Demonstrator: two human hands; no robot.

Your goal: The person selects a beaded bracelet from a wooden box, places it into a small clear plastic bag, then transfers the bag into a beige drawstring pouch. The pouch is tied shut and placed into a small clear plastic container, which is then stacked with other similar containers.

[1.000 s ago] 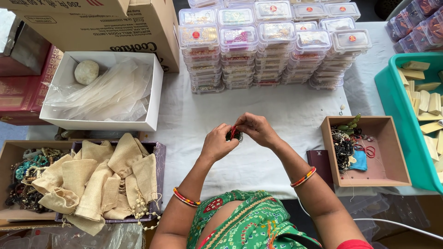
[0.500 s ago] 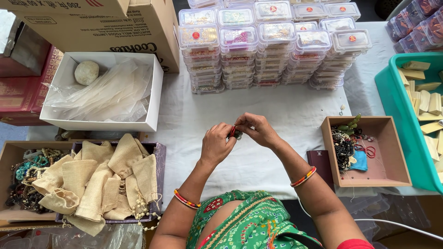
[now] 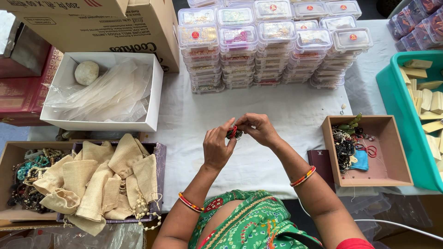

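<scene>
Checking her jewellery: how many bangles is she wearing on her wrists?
2 bangles show: one on the left wrist, one on the right wrist. Both hands, left hand and right hand, pinch a small beaded piece. More may be hidden under the wrists.

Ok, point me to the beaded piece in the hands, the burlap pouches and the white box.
beaded piece (image 3: 233,132), head view, red beads showing between both hands' fingers.
burlap pouches (image 3: 108,182), head view, middle of the pile.
white box (image 3: 153,99), head view, right wall.
</scene>
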